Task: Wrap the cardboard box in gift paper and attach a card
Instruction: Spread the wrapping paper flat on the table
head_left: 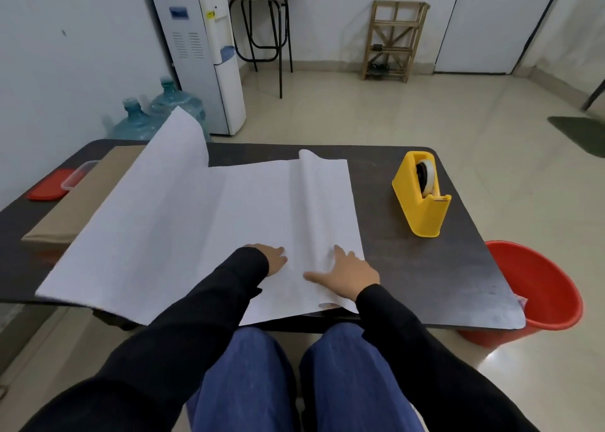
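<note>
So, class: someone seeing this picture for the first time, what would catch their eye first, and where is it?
Probably the big white sheet of paper spread over the dark table, its far left corner curling up, with the left hand and right hand pressing flat on its near edge. Next, the bright yellow tape dispenser at the table's right, and the red bucket on the floor beyond that corner.

Bare table point(409, 268) beside tape dispenser point(422, 196)

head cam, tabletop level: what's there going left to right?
Red-lidded container → cardboard box → white gift paper → left hand → right hand → yellow tape dispenser → red bucket, beside the table on the floor.
</note>
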